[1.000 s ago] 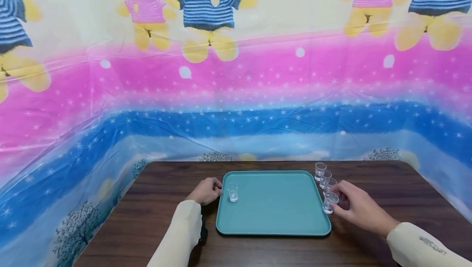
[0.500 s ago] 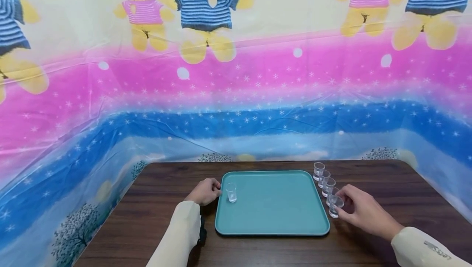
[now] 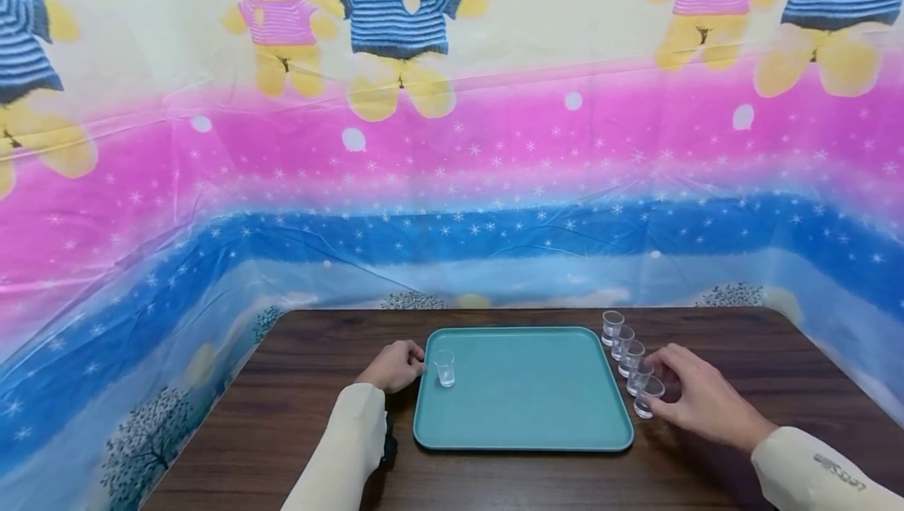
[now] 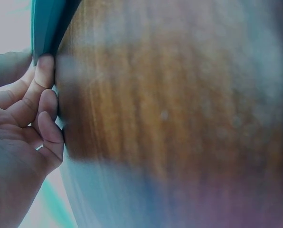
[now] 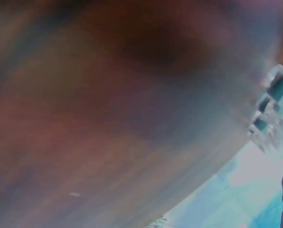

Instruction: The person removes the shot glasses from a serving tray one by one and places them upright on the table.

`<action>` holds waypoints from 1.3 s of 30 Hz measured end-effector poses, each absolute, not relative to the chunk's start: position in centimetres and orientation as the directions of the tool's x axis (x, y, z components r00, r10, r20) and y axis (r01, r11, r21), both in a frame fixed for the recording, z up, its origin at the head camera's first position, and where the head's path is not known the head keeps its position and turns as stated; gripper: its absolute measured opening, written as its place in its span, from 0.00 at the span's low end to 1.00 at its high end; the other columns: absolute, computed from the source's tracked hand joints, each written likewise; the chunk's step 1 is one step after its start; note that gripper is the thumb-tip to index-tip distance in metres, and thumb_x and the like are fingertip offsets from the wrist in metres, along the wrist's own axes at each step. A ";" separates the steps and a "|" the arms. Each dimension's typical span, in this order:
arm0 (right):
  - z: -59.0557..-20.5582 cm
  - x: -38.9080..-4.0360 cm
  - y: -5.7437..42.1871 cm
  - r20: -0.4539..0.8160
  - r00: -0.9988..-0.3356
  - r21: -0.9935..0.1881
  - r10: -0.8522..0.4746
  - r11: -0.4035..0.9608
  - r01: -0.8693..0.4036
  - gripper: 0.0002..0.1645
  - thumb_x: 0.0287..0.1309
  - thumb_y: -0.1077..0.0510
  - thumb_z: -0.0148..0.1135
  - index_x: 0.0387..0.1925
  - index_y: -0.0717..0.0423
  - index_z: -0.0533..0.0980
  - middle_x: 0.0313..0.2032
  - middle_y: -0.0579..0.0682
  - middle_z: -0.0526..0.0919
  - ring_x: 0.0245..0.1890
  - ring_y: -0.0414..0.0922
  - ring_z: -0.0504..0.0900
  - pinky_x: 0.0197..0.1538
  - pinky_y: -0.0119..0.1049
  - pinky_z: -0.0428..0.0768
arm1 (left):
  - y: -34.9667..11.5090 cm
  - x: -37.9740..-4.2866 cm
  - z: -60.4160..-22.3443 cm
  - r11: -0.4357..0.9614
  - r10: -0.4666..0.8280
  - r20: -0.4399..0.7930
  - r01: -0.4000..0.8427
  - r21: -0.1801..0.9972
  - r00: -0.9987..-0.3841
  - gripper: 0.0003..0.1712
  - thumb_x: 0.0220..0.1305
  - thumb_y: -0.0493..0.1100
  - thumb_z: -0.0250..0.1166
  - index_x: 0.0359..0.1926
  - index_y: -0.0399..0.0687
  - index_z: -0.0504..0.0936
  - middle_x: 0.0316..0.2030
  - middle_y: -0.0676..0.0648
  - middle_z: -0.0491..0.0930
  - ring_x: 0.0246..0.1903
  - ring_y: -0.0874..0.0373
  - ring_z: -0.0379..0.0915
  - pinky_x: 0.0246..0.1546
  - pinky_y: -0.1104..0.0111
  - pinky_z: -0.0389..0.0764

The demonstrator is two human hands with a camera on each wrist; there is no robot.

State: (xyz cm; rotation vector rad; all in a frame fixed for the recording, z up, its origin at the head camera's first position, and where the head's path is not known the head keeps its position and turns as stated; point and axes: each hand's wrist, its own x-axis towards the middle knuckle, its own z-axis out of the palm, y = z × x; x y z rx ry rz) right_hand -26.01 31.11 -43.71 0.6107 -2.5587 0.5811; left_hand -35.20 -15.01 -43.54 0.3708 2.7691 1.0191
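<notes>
In the head view, a small clear shot glass (image 3: 444, 370) stands upright on the left part of the green tray (image 3: 523, 389). My left hand (image 3: 392, 367) pinches the tray's left edge; in the left wrist view its thumb and curled fingers (image 4: 45, 71) meet at the rim. Along the tray's right edge runs a close row of several clear shot glasses (image 3: 632, 359). The thumb and index finger of my right hand (image 3: 706, 399) are around the nearest shot glass (image 3: 647, 399). The far side of that grip is partly hidden. The right wrist view shows some blurred glasses (image 5: 269, 111).
The dark wooden table (image 3: 318, 393) carries the tray and the glasses. Behind it hangs a printed cloth (image 3: 494, 142) with teddy bears. A dark band or device (image 3: 388, 444) is on my left wrist.
My right hand and the nearest shot glass have shifted right and slightly towards me, away from the tray's edge, uncovering more of the row. The left hand and tray stay put.
</notes>
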 end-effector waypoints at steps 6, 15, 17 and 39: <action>-42.4 -27.1 29.5 0.511 -0.790 -0.287 -0.339 0.798 -0.529 0.22 0.43 0.55 0.75 0.41 0.49 0.75 0.34 0.41 0.71 0.30 0.38 0.69 0.31 0.34 0.71 | -15.0 -35.1 -43.6 0.737 0.280 -0.085 0.158 0.657 -0.956 0.10 0.65 0.35 0.60 0.46 0.35 0.75 0.31 0.46 0.72 0.28 0.55 0.68 0.29 0.64 0.71; -40.8 -28.7 26.6 0.438 -0.800 -0.293 -0.409 0.777 -0.558 0.20 0.49 0.53 0.72 0.44 0.46 0.75 0.38 0.38 0.72 0.36 0.36 0.72 0.37 0.38 0.75 | -15.0 -35.0 -43.6 0.742 0.278 -0.087 0.157 0.651 -0.957 0.10 0.66 0.36 0.59 0.46 0.36 0.75 0.31 0.46 0.72 0.28 0.55 0.69 0.30 0.63 0.71; -40.6 -29.1 25.7 0.431 -0.796 -0.289 -0.424 0.772 -0.567 0.20 0.49 0.53 0.72 0.44 0.46 0.76 0.38 0.38 0.72 0.35 0.35 0.71 0.37 0.38 0.75 | -15.1 -35.0 -43.7 0.743 0.278 -0.091 0.154 0.651 -0.956 0.10 0.66 0.36 0.59 0.46 0.36 0.75 0.31 0.46 0.72 0.28 0.55 0.69 0.30 0.63 0.71; -39.3 -32.6 14.8 0.368 -0.745 -0.354 -0.557 0.657 -0.666 0.21 0.54 0.51 0.69 0.49 0.49 0.74 0.45 0.45 0.75 0.44 0.43 0.75 0.46 0.43 0.75 | -15.2 -35.1 -43.2 0.737 0.291 -0.095 0.160 0.657 -0.952 0.10 0.66 0.37 0.59 0.46 0.36 0.75 0.31 0.46 0.72 0.29 0.55 0.68 0.30 0.64 0.71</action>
